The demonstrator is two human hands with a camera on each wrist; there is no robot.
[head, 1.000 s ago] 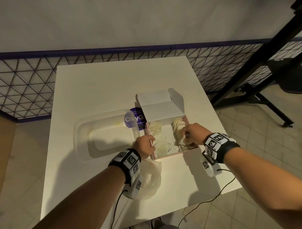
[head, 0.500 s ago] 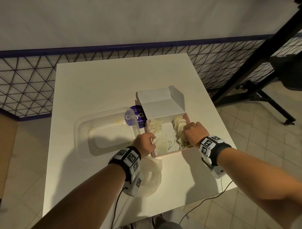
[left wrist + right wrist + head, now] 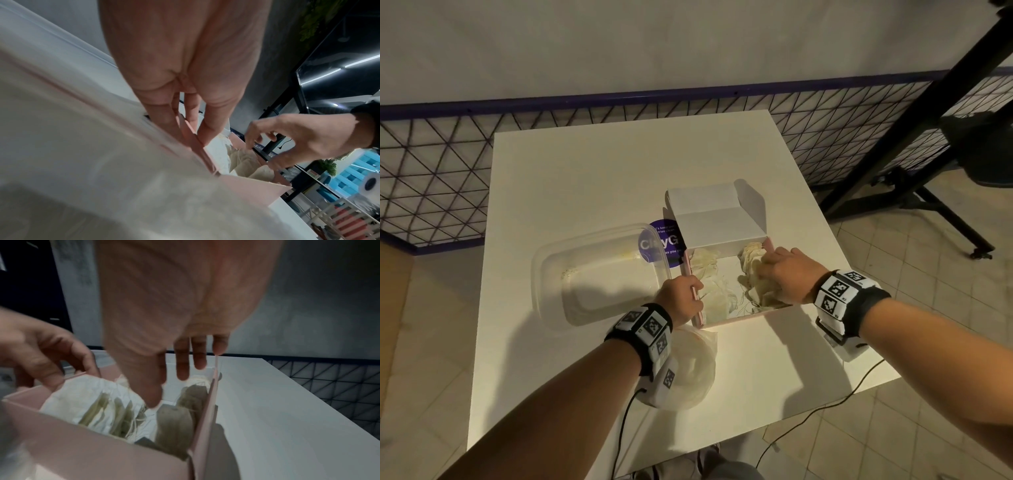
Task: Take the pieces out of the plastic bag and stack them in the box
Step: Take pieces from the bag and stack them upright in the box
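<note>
Left hand (image 3: 681,296) pinches pink box (image 3: 743,317) wall; right hand (image 3: 786,274), fingers straight, presses pieces (image 3: 755,270) along right side inside.

- My box (image 3: 736,317) is thin matt pink card.
- The pieces (image 3: 755,270) look like crinkled paper with threads.
- The tub (image 3: 599,274) is clear glossy plastic.
- My table (image 3: 602,178) is smooth matt white.

Bare forearms, black wristbands (image 3: 873,305) — checkered marker tags, trailing cables (image 3: 625,421)
</note>
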